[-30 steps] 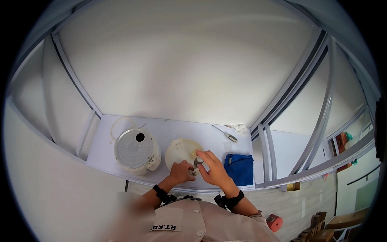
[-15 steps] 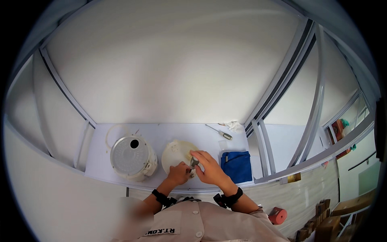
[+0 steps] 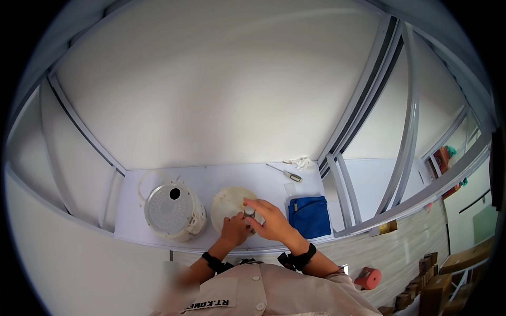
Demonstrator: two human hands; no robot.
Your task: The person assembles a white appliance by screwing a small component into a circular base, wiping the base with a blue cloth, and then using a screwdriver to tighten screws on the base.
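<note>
A round cream plastic cover (image 3: 224, 203) lies on the white table, partly hidden under my hands. In my right hand (image 3: 274, 221) is a stubby grey-handled tool (image 3: 249, 211), seen almost end-on, with fingers and thumb around it; its lower end is hidden. My left hand (image 3: 235, 230) is closed close beside the tool, over the cover's near right part. What its fingers pinch is too small to make out. To the left stands a white round appliance body (image 3: 176, 213) with a grey metal disc on top and a black round hole in it.
A blue cloth pouch (image 3: 309, 218) lies right of my right hand. Behind it are a screwdriver (image 3: 291, 176) and a crumpled white tissue (image 3: 302, 164). A pale loop (image 3: 143, 184) lies behind the appliance body. Metal frame posts (image 3: 345, 192) border the table's right side.
The grey handle now stands more upright and has shifted slightly left, with my right hand following it. My left hand stays close beside it. The whole view has tilted a little.
</note>
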